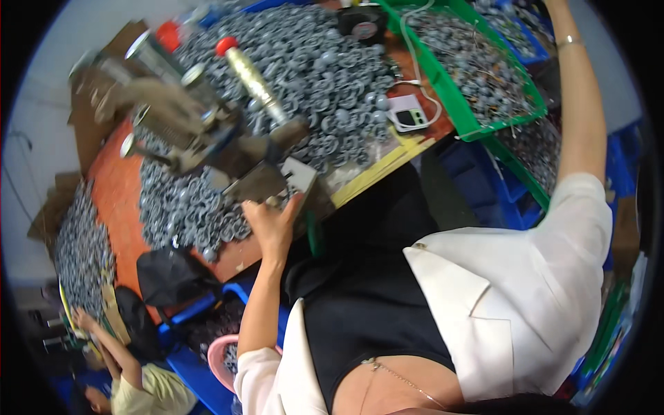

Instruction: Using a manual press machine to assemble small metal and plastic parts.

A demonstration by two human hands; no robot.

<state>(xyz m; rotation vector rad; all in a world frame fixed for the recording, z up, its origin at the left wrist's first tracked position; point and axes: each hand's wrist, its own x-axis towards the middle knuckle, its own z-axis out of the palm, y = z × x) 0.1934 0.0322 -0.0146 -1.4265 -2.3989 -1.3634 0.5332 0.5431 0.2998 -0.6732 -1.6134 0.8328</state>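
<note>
My left hand point(271, 225) reaches up to the metal block of a hand press point(256, 181), its thumb spread from the fingers. Some fingertips are hidden at the block, and I make out nothing held. The press is blurred; its lever has a gold-wrapped grip point(252, 79) with a red knob point(226, 45). Around the press lies a big heap of small grey curved parts point(311, 62). My right arm stretches to the top right, a bracelet point(570, 41) on its wrist. Only the base of my right hand point(557, 12) shows at the picture's edge; its fingers are cut off.
A white device point(408, 114) with a cable lies at the table's edge. Green trays point(467, 128) of small parts stand on the right. Lower left, a black bag point(173, 277) hangs by the table, near a pink-rimmed container point(218, 356). A co-worker point(149, 391) sits farther left.
</note>
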